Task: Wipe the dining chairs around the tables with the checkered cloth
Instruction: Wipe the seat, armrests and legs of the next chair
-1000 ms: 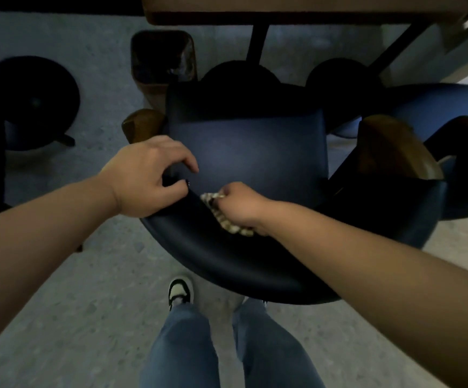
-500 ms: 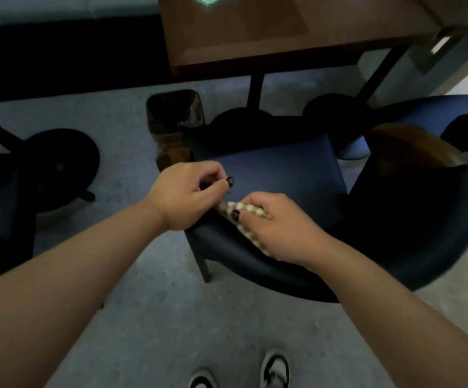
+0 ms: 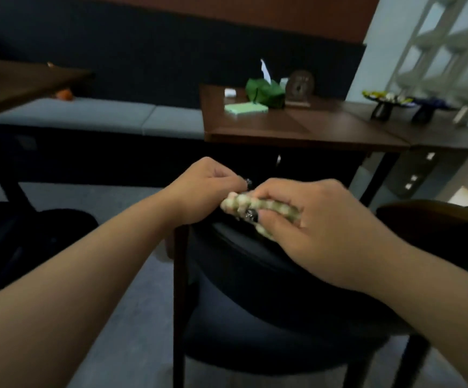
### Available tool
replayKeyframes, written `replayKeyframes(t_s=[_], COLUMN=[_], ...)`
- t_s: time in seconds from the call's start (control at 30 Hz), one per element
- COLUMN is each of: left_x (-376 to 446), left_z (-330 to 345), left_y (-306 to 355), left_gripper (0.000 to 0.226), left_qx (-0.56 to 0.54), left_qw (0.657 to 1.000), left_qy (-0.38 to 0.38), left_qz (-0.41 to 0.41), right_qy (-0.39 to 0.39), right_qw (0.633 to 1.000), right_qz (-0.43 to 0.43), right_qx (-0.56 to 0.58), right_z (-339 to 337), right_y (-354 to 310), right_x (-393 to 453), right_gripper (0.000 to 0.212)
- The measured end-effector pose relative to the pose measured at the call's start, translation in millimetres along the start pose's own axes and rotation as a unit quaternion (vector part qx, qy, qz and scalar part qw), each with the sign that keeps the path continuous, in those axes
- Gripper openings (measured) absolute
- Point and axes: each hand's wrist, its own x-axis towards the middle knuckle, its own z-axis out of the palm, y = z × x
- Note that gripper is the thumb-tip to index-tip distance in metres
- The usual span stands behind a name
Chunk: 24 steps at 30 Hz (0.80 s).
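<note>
A dark blue dining chair (image 3: pixel 255 298) with a curved padded back stands right below me. My right hand (image 3: pixel 308 228) is closed around the bunched checkered cloth (image 3: pixel 258 208) and presses it on the top rim of the chair back. Close to its left, my left hand (image 3: pixel 207 189) has its fingers curled, its fingertips at the cloth's left end over the chair's rim; whether they pinch the cloth is unclear. The chair's wooden leg (image 3: pixel 181 303) runs down under my left wrist.
A brown table (image 3: pixel 297 127) stands behind the chair with a green tissue box (image 3: pixel 265 92), a green pad (image 3: pixel 245 108) and a small clock (image 3: pixel 301 86). A grey bench (image 3: pixel 92 116) lines the far wall. Another chair (image 3: pixel 434 219) is at the right, a second table (image 3: pixel 17 79) at the left.
My view has lifted from the chair seat and floor up to the tables and bench. Both hands stay together at the chair back's rim with the cloth.
</note>
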Motion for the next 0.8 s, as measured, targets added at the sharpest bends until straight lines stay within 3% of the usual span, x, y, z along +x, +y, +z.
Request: replayKeyframes(t_s=[0.13,0.2,0.3,0.37,0.43,0.53,0.63,0.7,0.8], left_x=[-25.1,-37.8,-56.1,-65.8,-73.0,-76.6,-69.5,-65.6,-64.7], left_z=[4.7,4.7,4.4,9.9,25.6,62.6,96.3,111.1,122.9], left_y=[-15.0,-27.5,-54.6,-80.5,-109.3,-151.9,-172.5,-177.8,-187.9], left_gripper=[0.035,0.027,0.026,0.032,0.038,0.043,0.060,0.072,0.083], left_qx=[-0.035,-0.058,-0.180,-0.326,-0.476,-0.563,-0.648,-0.711,-0.779], left_qw=[0.994,0.990,0.974,0.929,0.856,0.783,0.730,0.685,0.621], left_qy=[0.061,0.092,0.094,0.142,0.197,0.247,0.140,0.059,-0.002], left_qz=[0.082,0.092,0.103,0.099,0.041,-0.088,-0.168,-0.147,-0.088], right_qy=[0.102,0.191,0.236,0.201,0.163,0.154,0.171,0.190,0.228], right_qw=[0.976,0.918,0.849,0.839,0.825,0.795,0.769,0.762,0.738], right_qz=[-0.092,-0.161,-0.220,-0.247,-0.253,-0.261,-0.249,-0.221,-0.175], right_qx=[-0.171,-0.309,-0.418,-0.442,-0.478,-0.526,-0.563,-0.578,-0.611], right_z=[-0.1,6.8,33.8,54.4,71.0,89.6,106.7,115.1,128.3], right_y=[-15.4,-27.3,-44.2,-48.7,-48.1,-41.4,-36.6,-35.6,-36.1], right_x=[-8.9,-19.4,-34.5,-38.8,-35.9,-26.7,-17.6,-13.4,-8.8], right_gripper=[0.025,0.025,0.029,0.028,0.025,0.026,0.028,0.030,0.025])
